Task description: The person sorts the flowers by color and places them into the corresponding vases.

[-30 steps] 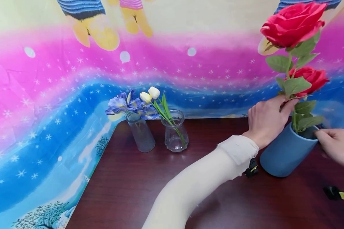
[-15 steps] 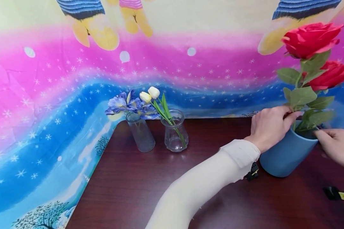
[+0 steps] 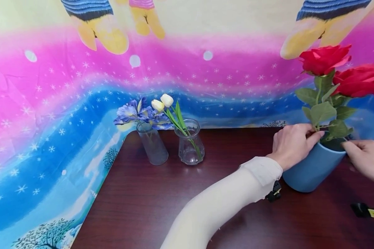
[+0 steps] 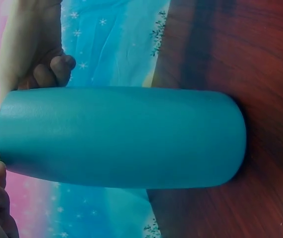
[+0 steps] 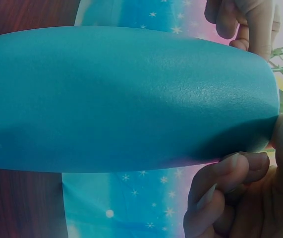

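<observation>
A tall blue vase [image 3: 311, 166] stands on the right side of the table. Two red roses with green leaves rise from its mouth: a nearer-left rose [image 3: 325, 59] and a right rose [image 3: 359, 81]. My left hand [image 3: 294, 141] pinches the stem of the left rose right at the vase rim. At the opposite side of the rim, my right hand [image 3: 366, 157] grips the edge between thumb and curled fingers. The left wrist view has the vase [image 4: 121, 139] lengthwise, with both hands at its mouth. In the right wrist view, curled right fingers [image 5: 225, 183] lie against the vase wall.
Left of centre on the dark wooden table [image 3: 137, 207] stand a narrow glass vase [image 3: 156, 148] with blue-violet flowers [image 3: 143, 114] and a ribbed glass vase [image 3: 191, 148] with white tulips [image 3: 162, 102]. A snowflake-patterned cloth [image 3: 221, 76] hangs behind the table.
My left hand has moved down toward the vase rim, and the left rose has sunk lower into the vase. The other rose has shifted right. My right hand stays at the rim.
</observation>
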A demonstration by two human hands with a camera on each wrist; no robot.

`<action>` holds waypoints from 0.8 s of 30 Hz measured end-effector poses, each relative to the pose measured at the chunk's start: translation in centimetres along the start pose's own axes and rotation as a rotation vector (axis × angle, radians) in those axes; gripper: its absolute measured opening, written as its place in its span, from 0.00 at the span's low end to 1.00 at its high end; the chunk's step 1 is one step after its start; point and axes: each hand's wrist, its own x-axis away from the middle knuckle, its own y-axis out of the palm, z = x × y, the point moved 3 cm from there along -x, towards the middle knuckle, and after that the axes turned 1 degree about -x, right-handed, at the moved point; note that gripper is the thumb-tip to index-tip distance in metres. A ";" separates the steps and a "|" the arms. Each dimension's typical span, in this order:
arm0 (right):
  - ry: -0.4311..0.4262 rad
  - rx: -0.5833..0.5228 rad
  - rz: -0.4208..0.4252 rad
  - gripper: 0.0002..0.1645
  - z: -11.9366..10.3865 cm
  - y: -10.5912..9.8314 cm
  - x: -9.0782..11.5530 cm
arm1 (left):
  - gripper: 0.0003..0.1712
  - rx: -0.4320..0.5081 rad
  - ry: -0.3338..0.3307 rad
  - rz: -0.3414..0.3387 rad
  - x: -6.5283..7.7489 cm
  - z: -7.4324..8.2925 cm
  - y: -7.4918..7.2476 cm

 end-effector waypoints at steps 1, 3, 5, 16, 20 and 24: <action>-0.004 -0.006 0.002 0.29 0.1 0.0 0.0 | 0.14 0.006 -0.008 0.003 0.1 0.0 0.0; -0.008 -0.016 0.004 0.28 0.2 -0.1 0.0 | 0.14 0.017 -0.031 0.008 0.1 0.1 0.1; -0.012 -0.023 0.008 0.28 0.3 -0.1 0.0 | 0.13 0.028 -0.056 0.011 0.2 0.1 0.1; 0.017 0.015 -0.020 0.30 0.0 0.1 0.1 | 0.17 0.073 -0.132 -0.014 0.4 0.0 0.3; 0.015 0.017 -0.025 0.30 -0.2 0.1 0.2 | 0.23 0.088 -0.128 -0.018 0.7 -0.2 0.3; 0.013 0.010 -0.024 0.31 0.2 0.3 0.1 | 0.24 0.100 -0.132 -0.029 0.8 -0.5 0.3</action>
